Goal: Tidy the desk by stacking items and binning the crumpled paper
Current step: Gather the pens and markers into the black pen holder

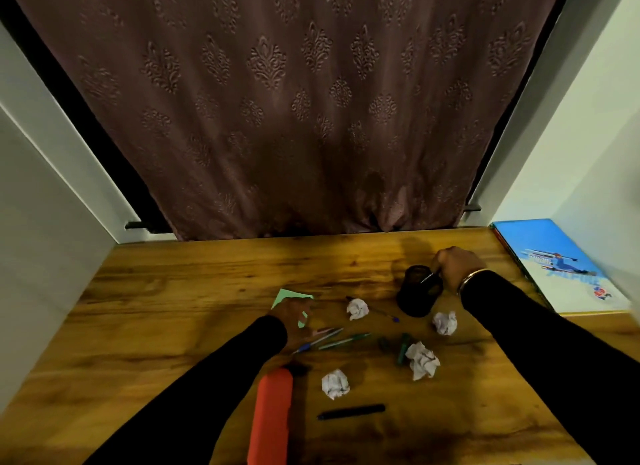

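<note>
Right hand (455, 265) at the black cup (417, 293); crumpled paper (445, 322) just below.

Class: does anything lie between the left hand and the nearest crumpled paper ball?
Nothing visible does. Bare desk separates the left hand from the crumpled paper ball to its right; the pen lies beyond it.

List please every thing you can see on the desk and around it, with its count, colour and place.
paper balls: 4, white, middle and right of desk
pens: several, blue and green, desk middle
marker: 1, black, near edge
pouch: 1, red, near edge, left of marker
green paper: 1, under left hand
cup: 1, black, right of middle
book: 1, blue and white, far right
desk: 1, brown wood
curtain: 1, brown, behind desk
left hand: on green paper
right hand: at cup rim, fingers on a pen
</note>
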`<state>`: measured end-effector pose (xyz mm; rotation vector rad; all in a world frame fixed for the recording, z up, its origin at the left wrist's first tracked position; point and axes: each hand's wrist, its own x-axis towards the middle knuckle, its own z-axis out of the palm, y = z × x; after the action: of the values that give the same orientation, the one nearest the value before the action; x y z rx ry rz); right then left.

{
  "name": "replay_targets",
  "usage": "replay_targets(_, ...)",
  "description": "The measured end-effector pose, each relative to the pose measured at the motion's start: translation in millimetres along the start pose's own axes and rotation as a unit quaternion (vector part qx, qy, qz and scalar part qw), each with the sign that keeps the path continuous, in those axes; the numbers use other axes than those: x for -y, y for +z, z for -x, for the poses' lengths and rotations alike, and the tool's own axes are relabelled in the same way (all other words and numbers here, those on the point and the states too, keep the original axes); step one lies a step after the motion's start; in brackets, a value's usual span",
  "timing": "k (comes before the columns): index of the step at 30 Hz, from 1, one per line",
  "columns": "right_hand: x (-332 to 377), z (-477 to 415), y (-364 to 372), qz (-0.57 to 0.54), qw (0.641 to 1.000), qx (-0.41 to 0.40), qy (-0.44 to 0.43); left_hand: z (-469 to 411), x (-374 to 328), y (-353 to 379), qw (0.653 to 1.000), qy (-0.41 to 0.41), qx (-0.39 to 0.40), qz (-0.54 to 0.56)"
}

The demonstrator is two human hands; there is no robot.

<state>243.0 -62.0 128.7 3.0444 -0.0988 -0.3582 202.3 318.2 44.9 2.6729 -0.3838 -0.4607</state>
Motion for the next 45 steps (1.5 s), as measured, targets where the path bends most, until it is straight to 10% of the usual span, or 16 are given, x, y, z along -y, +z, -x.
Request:
replay_targets(7,40.3,18.3,13.5,0.070,0.979,-0.150,-0.117,-3.2,13.9,-0.7,0.999,-0.017,0.027,-0.041)
replay_targets(12,101.1,43.2,60.7,-0.006,0.958,0.048,-0.284,-6.0,24.1,7.9,0.995,-0.010,0.035,-0.097)
replay_targets(40,226.4,49.4,104.3,-0.070,0.930,0.059,-0.355,15.7,44.6,9.7,0.996,-0.087,0.024,0.002)
replay_targets(45,216.3,41.7,99.9,-0.050,0.939,0.063,-0.335,11.7,46.3,6.2,0.963,-0.144,-0.049,0.221)
